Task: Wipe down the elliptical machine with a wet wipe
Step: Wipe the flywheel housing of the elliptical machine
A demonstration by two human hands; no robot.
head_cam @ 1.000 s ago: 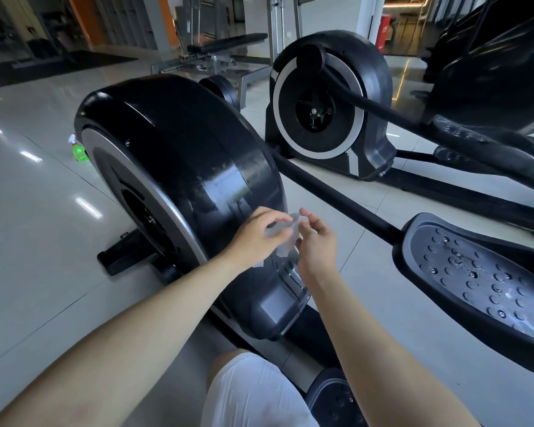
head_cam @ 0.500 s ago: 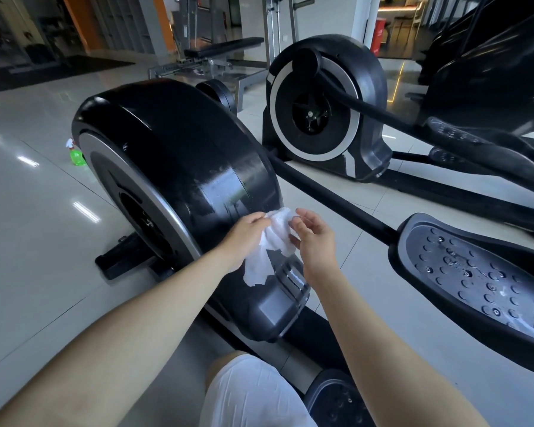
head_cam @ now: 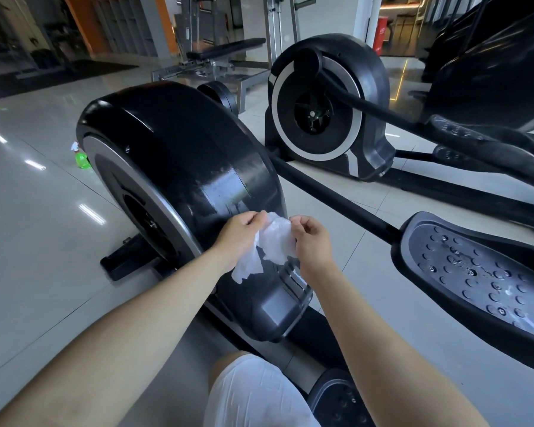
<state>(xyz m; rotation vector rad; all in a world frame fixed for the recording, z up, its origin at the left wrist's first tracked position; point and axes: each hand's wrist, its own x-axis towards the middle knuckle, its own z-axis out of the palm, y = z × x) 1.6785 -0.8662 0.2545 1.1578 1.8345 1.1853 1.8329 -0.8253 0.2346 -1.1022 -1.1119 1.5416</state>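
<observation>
Across the pale tiled floor (head_cam: 43, 241) of a gym, the elliptical machine (head_cam: 179, 167) fills the middle of the view. Its big glossy black flywheel housing has a silver ring on the left face and a damp, streaky patch (head_cam: 225, 189) on the curved rear face. A black bar (head_cam: 330, 195) runs from behind the housing to the studded foot pedal (head_cam: 475, 272) at the right, and part of another pedal (head_cam: 336, 399) shows at the bottom edge beside a knee in white shorts (head_cam: 253, 396). A second elliptical (head_cam: 330, 109) stands well apart behind it, to the right, and a weight bench (head_cam: 225, 49) stands farther back. Both bare forearms reach in from below, crossing in front of the lower housing and hiding part of it. The left hand (head_cam: 239, 232) has its fingers curled round the upper left edge of the wet wipe (head_cam: 275, 241), and the right hand (head_cam: 312, 238) pinches the upper right edge between thumb and fingertips. The white, crumpled wipe is bunched between the two hands, with a loose corner hanging down under the left one. It sits just below the damp patch, in front of the housing's rear face; whether it touches the plastic cannot be told. A small green spray bottle (head_cam: 81, 157) stands on the floor at the far left, partly hidden by the housing's edge.
</observation>
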